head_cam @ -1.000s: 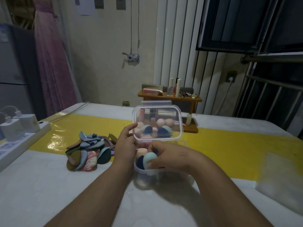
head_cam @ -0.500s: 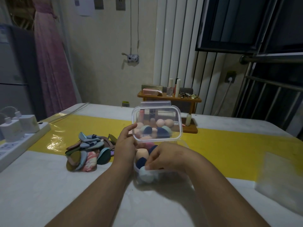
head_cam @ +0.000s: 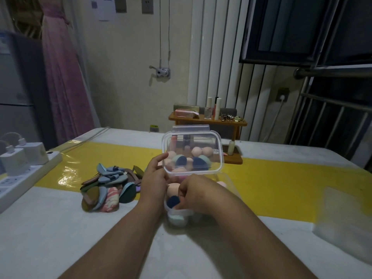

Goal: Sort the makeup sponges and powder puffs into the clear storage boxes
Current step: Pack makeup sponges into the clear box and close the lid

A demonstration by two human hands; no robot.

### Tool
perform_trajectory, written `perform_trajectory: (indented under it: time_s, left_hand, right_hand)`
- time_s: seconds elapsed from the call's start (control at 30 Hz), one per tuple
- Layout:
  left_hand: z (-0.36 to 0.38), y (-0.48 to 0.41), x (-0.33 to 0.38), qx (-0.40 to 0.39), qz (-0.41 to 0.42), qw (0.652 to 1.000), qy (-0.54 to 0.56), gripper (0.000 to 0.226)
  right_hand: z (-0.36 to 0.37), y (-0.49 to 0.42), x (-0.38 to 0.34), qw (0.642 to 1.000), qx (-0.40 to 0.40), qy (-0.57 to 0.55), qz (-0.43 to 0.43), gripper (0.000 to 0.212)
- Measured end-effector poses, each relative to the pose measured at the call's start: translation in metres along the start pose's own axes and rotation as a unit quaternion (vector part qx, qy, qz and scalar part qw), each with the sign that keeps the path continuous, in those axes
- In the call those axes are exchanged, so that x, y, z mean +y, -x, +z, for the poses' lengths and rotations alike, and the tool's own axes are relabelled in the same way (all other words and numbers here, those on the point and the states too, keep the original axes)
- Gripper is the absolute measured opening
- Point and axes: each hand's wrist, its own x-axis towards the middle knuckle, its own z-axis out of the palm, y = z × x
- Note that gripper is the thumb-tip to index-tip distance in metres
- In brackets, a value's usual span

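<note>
A clear box (head_cam: 181, 213) stands on the desk (head_cam: 60, 238) at the middle of the view, its lid (head_cam: 193, 152) raised upright at the box's 12 o'clock side. The left hand (head_cam: 154, 180) is at the lid's 9 o'clock edge and pinches that edge between thumb and fingers. Through the lid more sponges show, peach, teal and dark blue.

The right hand (head_cam: 198, 193) reaches into the box from 3 o'clock, its back turned up and its fingers curled down inside the near rim. A dark blue sponge (head_cam: 172, 201) lies right at its fingertips, at the hand's 9 o'clock, and touches them. Whether the hand pinches it or only rests on it cannot be told. A peach sponge (head_cam: 173, 189) sits just beyond the blue one, at its 12 o'clock, between the two hands. A teal sponge (head_cam: 177, 219) shows blurred through the box's near wall, under the right hand at 6 o'clock.

The puffs (head_cam: 108, 188) lie in a loose pile at 9 o'clock from the box, just beside the left wrist and outside any box. They are flat pieces in blue, brown, olive, dark green and striped pink. A power strip (head_cam: 20, 182) with white chargers sits at the far 9 o'clock edge of the desk. A wooden shelf (head_cam: 207, 120) with small bottles stands at 12 o'clock, behind the lid.
</note>
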Motion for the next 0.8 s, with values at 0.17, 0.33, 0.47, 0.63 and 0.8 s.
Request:
perform_trajectory:
  time_s: [0.17,0.33,0.47,0.63,0.8]
  left_hand:
    - [-0.001,-0.002,-0.001,-0.006,0.031,0.998,-0.046,0.054]
    - [-0.001,-0.006,-0.004,-0.003,0.045,0.996,-0.072,0.051]
    - [-0.001,-0.007,-0.004,-0.003,0.038,0.996,-0.078,0.053]
    - [0.002,-0.009,-0.01,-0.021,0.004,0.998,-0.056,0.056]
    - [0.01,-0.01,-0.013,-0.051,0.012,0.996,-0.076,0.056]
  right_hand:
    - [0.0,0.015,0.01,0.995,0.017,-0.09,-0.036,0.029]
    - [-0.008,0.025,0.007,0.994,-0.038,-0.096,-0.02,0.036]
    - [-0.008,0.031,0.006,0.992,-0.018,-0.12,-0.033,0.036]
    - [-0.013,0.033,0.021,0.979,0.07,-0.183,-0.048,0.033]
    - [-0.026,0.04,0.048,0.947,0.171,-0.264,-0.071,0.029]
